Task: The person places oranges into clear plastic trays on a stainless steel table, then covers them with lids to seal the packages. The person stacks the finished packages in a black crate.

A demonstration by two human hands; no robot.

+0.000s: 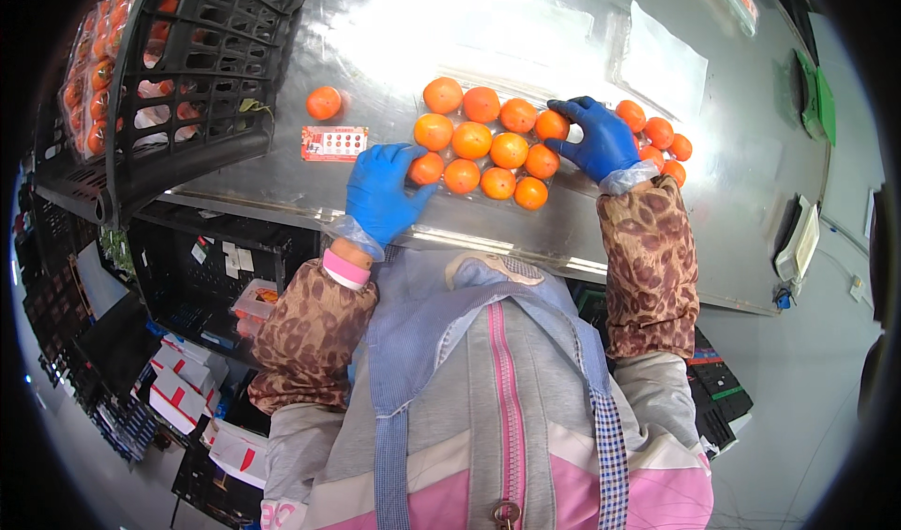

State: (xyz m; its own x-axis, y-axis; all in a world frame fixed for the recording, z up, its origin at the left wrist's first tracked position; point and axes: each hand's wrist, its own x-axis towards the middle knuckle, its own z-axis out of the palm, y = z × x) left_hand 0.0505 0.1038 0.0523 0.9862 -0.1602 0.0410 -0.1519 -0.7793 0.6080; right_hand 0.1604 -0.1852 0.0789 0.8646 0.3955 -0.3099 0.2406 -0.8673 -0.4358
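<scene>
resting open on the grouped oranges (488, 145), left hand (380, 192) and right hand (601, 141).

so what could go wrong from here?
1. The orange fruits look tightly packed in a clear tray; the left hand and right hand pressing its ends could pop one out.
2. The tray sits close to the table's near edge, so a nudge might tip it off.
3. The lone fruit could roll.
</scene>
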